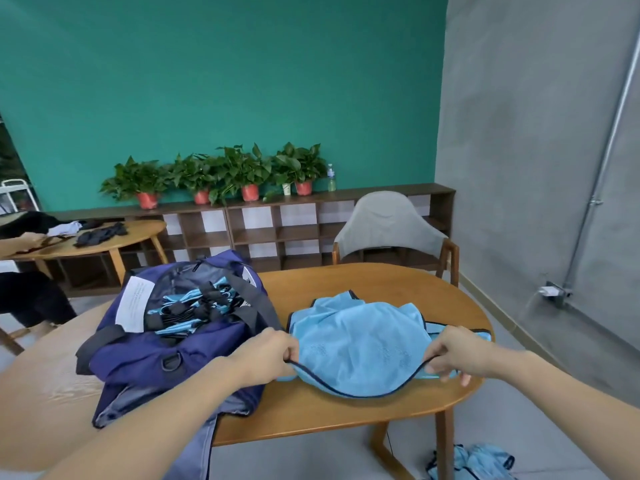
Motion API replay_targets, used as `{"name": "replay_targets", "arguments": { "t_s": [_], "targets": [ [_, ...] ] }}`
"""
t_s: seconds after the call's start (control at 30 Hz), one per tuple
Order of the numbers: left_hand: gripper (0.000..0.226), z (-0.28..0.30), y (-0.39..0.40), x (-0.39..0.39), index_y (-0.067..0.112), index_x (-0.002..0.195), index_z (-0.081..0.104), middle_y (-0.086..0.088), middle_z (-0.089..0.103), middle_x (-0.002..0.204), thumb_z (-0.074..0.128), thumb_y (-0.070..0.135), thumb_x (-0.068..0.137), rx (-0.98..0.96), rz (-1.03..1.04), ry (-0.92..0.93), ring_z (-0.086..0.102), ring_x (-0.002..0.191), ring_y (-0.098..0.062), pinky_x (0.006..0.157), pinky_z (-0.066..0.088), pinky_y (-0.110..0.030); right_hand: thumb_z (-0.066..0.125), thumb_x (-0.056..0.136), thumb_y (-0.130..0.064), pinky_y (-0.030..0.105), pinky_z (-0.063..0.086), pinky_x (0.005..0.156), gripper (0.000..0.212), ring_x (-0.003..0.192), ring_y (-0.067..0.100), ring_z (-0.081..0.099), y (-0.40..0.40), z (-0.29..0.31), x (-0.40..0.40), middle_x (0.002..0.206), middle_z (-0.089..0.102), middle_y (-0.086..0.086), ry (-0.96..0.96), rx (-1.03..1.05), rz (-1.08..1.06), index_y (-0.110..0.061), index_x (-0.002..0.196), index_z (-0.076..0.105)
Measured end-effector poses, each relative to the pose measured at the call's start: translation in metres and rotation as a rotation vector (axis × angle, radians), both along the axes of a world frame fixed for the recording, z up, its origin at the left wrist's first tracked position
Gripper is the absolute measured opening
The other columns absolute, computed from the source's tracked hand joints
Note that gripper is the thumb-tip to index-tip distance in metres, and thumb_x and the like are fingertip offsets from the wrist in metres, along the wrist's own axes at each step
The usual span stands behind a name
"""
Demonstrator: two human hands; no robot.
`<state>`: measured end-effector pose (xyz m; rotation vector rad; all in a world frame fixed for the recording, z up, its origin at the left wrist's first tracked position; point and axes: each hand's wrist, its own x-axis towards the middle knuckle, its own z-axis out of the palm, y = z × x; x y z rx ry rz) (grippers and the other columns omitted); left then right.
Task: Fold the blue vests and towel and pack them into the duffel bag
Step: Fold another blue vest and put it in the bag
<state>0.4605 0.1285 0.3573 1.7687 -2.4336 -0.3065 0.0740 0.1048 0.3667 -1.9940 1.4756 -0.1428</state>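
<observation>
At the far left of the frame, a second wooden surface holds dark clothing, well apart from the work.

Left of centre, a navy duffel sits on the main wooden surface, its top unzipped and gaping. Inside lie folded blue vests with black trim, so part of the packing is judged done. The bag's near end hangs over the surface's front edge.

Just right of the bag, the left hand reaches in from the lower left. Its grip is pinched on the dark-trimmed near edge of a blue vest. This vest lies spread on the surface in the middle of the frame, touching the bag's right side.

Further right, the right hand pinches the same trimmed edge at its other end. Held at both ends, the edge is raised slightly and sags in a curve between the hands, which likely readies a fold away from the person.

Bare wood shows behind the vest and in front of it, giving room to fold either way. The vest's right end reaches close to the surface's rounded right edge.

At the lower right, more blue cloth lies on the floor, probably still to be folded. A grey chair stands behind the surface.
</observation>
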Motion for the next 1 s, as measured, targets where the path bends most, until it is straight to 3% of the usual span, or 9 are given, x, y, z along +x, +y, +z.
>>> {"name": "replay_targets", "arguments": {
  "t_s": [0.1,0.23,0.33,0.4,0.5,0.6,0.77,0.9,1.0],
  "targets": [
    [0.02,0.017,-0.026,-0.005,0.028,0.077,0.057,0.012,0.062,0.081,0.076,0.026,0.081,-0.097,0.118,0.045,0.057,0.08,-0.009,0.068,0.049,-0.031,0.066,0.095,-0.011,0.027,0.054,0.053,0.012,0.056,0.012,0.07,-0.021,0.01,-0.001,0.067,0.074,-0.004,-0.072,-0.031,-0.093,-0.013,0.101,0.076],
    [0.027,0.055,-0.081,-0.008,0.025,0.071,0.055,0.009,0.061,0.079,0.08,0.028,0.079,-0.231,0.275,0.143,0.06,0.078,-0.016,0.071,0.053,-0.034,0.068,0.095,-0.012,0.024,0.058,0.058,0.014,0.068,0.013,0.074,-0.075,0.025,-0.004,0.083,0.075,0.016,-0.177,-0.197,-0.239,-0.001,0.088,0.073],
    [0.032,0.09,-0.124,-0.007,0.024,0.064,0.052,0.002,0.06,0.075,0.081,0.024,0.078,-0.342,0.364,0.252,0.059,0.074,-0.021,0.066,0.048,-0.031,0.066,0.097,-0.02,0.011,0.041,0.053,0.025,0.059,0.01,0.057,-0.118,0.052,-0.005,0.082,0.072,0.016,-0.067,-0.419,-0.249,0.001,0.085,0.073],
    [0.034,0.113,-0.148,-0.009,0.018,0.064,0.05,-0.003,0.058,0.073,0.079,0.019,0.082,-0.433,0.407,0.314,0.058,0.075,-0.026,0.063,0.044,-0.031,0.059,0.101,-0.022,0.019,0.042,0.064,0.025,0.07,0.013,0.057,-0.142,0.075,-0.001,0.096,0.074,0.012,-0.028,-0.52,-0.249,-0.004,0.096,0.076],
    [0.035,0.135,-0.175,-0.017,0.016,0.064,0.044,-0.002,0.052,0.069,0.068,0.015,0.09,-0.53,0.452,0.371,0.055,0.072,-0.024,0.066,0.037,-0.028,0.05,0.105,-0.018,0.039,0.048,0.093,0.029,0.1,0.033,0.063,-0.175,0.099,0.008,0.112,0.073,0.015,-0.06,-0.711,-0.312,-0.004,0.111,0.074],
    [0.032,0.129,-0.191,-0.026,0.015,0.065,0.042,-0.002,0.05,0.069,0.061,0.014,0.092,-0.524,0.448,0.382,0.05,0.07,-0.021,0.065,0.038,-0.031,0.047,0.105,-0.015,0.047,0.052,0.094,0.029,0.097,0.034,0.064,-0.191,0.102,0.017,0.109,0.072,0.016,-0.125,-0.777,-0.337,-0.002,0.111,0.072],
    [0.031,0.059,-0.196,-0.023,0.019,0.066,0.042,-0.005,0.057,0.07,0.063,0.007,0.085,-0.374,0.307,0.238,0.057,0.07,-0.028,0.064,0.049,-0.039,0.054,0.102,-0.014,0.04,0.045,0.101,0.027,0.106,0.03,0.065,-0.192,0.051,0.016,0.12,0.071,0.01,0.053,-0.627,-0.19,-0.007,0.121,0.071],
    [0.019,0.002,-0.183,-0.02,0.024,0.078,0.052,-0.005,0.061,0.088,0.055,0.009,0.088,-0.127,0.234,-0.135,0.061,0.081,-0.032,0.068,0.053,-0.039,0.055,0.101,-0.029,0.039,0.054,0.089,0.023,0.102,0.023,0.064,-0.179,0.002,0.009,0.117,0.072,0.0,0.288,-0.434,-0.124,-0.025,0.114,0.073],
    [0.016,-0.019,-0.167,-0.027,0.02,0.089,0.06,-0.005,0.064,0.097,0.051,0.007,0.091,-0.03,0.197,-0.222,0.062,0.083,-0.029,0.066,0.05,-0.036,0.054,0.099,-0.044,0.038,0.054,0.086,0.027,0.106,0.023,0.062,-0.163,-0.019,0.012,0.12,0.067,-0.003,0.443,-0.359,-0.102,-0.031,0.119,0.066]
  ]
}}
